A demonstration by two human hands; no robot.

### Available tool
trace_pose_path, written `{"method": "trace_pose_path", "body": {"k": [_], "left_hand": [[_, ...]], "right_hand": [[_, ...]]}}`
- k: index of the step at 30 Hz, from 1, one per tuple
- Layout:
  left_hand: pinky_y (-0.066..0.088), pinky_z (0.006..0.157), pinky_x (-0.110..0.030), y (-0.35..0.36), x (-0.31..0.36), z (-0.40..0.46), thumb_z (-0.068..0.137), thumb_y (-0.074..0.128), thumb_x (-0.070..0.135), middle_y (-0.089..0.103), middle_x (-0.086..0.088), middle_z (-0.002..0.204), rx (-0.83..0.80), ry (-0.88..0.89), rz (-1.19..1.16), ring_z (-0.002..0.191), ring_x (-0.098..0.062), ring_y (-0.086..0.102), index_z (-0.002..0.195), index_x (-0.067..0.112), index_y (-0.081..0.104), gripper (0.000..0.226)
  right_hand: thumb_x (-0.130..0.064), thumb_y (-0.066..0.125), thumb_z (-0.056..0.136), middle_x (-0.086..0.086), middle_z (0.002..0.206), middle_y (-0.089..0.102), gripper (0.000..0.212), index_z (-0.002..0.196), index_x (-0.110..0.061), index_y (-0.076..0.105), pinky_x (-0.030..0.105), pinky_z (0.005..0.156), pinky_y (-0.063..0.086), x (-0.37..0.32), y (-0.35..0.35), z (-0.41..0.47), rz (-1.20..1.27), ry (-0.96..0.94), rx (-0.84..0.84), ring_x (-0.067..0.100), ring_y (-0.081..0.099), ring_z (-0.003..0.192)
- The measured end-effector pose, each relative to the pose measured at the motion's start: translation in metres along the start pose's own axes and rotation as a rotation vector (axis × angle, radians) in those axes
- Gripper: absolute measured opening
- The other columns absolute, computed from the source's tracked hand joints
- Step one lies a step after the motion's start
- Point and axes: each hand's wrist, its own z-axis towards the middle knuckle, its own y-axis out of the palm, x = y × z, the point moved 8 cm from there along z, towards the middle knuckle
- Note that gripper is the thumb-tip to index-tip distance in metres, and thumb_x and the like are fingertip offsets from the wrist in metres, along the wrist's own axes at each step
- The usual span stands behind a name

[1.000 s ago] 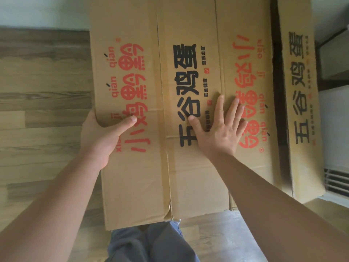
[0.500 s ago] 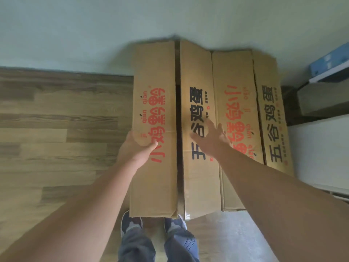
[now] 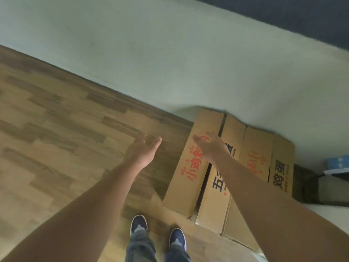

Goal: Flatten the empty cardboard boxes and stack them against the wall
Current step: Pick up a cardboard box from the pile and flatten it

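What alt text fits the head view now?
Flattened cardboard boxes with red and black Chinese print lean against a pale wall. Both arms reach forward, left hand open over the wood floor, right hand open, blurred, before the boxes. Dark shoes show below.

Flattened cardboard boxes (image 3: pixel 251 157) lean on wall (image 3: pixel 170 53); left hand (image 3: pixel 143 152), right hand (image 3: pixel 209 146) empty, fingers straight.

Tan flattened cardboard boxes (image 3: pixel 251 148) (red and black lettering), wood-grain brown floor (image 3: pixel 56 129), pale green wall (image 3: pixel 151 44)
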Motion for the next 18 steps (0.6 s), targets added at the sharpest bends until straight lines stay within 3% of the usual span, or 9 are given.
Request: {"method": "trace_pose_path", "body": {"k": [2, 3, 5, 6, 8, 11, 18], "left_hand": [[0.045, 0.113, -0.046, -0.053, 0.002, -0.019, 0.099, 0.050, 0.068, 0.043, -0.005, 0.164, 0.090, 0.007, -0.030, 0.144, -0.032, 0.048, 0.163, 0.026, 0.034, 0.078], [0.046, 0.112, -0.045, -0.078, 0.001, -0.027, 0.099, 0.049, 0.067, 0.043, -0.005, 0.164, 0.130, 0.014, -0.039, 0.143, -0.032, 0.049, 0.162, 0.026, 0.036, 0.076], [0.046, 0.105, -0.041, -0.123, -0.008, -0.039, 0.102, 0.048, 0.063, 0.046, -0.006, 0.161, 0.204, 0.007, -0.067, 0.139, -0.032, 0.051, 0.159, 0.024, 0.040, 0.069], [0.046, 0.104, -0.040, -0.150, -0.019, -0.046, 0.102, 0.050, 0.061, 0.047, -0.008, 0.160, 0.248, -0.014, -0.101, 0.139, -0.033, 0.052, 0.158, 0.023, 0.041, 0.068], [0.044, 0.111, -0.045, -0.193, -0.037, -0.060, 0.101, 0.053, 0.060, 0.046, -0.012, 0.161, 0.310, -0.044, -0.168, 0.142, -0.037, 0.049, 0.159, 0.020, 0.041, 0.072], [0.043, 0.109, -0.045, -0.263, -0.072, -0.087, 0.101, 0.054, 0.059, 0.053, -0.016, 0.154, 0.396, -0.072, -0.231, 0.137, -0.039, 0.053, 0.155, 0.017, 0.047, 0.069], [0.046, 0.111, -0.045, -0.414, -0.166, -0.162, 0.101, 0.055, 0.059, 0.056, -0.012, 0.151, 0.621, -0.148, -0.389, 0.135, -0.036, 0.055, 0.154, 0.020, 0.047, 0.066]], "right_hand": [[-0.080, 0.053, 0.089, 0.006, 0.145, 0.059, 0.084, 0.159, -0.038, 0.034, 0.050, 0.092, 0.059, -0.049, 0.007, -0.023, -0.003, -0.059, -0.026, 0.030, 0.071, 0.108], [-0.081, 0.052, 0.088, 0.006, 0.141, 0.062, 0.085, 0.159, -0.037, 0.035, 0.051, 0.096, 0.057, -0.074, 0.010, -0.034, -0.018, -0.096, -0.032, 0.030, 0.070, 0.108], [-0.073, 0.053, 0.095, 0.003, 0.136, 0.063, 0.079, 0.160, -0.032, 0.036, 0.039, 0.092, 0.051, -0.123, 0.019, -0.058, -0.031, -0.172, -0.044, 0.022, 0.064, 0.100], [-0.067, 0.054, 0.099, 0.004, 0.145, 0.059, 0.075, 0.161, -0.029, 0.037, 0.035, 0.089, 0.046, -0.149, 0.029, -0.070, -0.031, -0.212, -0.062, 0.022, 0.060, 0.102], [-0.061, 0.055, 0.102, 0.004, 0.161, 0.046, 0.072, 0.162, -0.025, 0.038, 0.034, 0.091, 0.043, -0.192, 0.048, -0.091, -0.068, -0.294, -0.090, 0.023, 0.055, 0.112], [-0.066, 0.055, 0.098, 0.003, 0.162, 0.047, 0.075, 0.160, -0.026, 0.040, 0.040, 0.106, 0.049, -0.261, 0.088, -0.135, -0.112, -0.409, -0.151, 0.028, 0.060, 0.128], [-0.061, 0.055, 0.100, 0.003, 0.159, 0.050, 0.072, 0.160, -0.022, 0.041, 0.042, 0.110, 0.047, -0.393, 0.198, -0.242, -0.201, -0.626, -0.271, 0.027, 0.061, 0.127]]}}
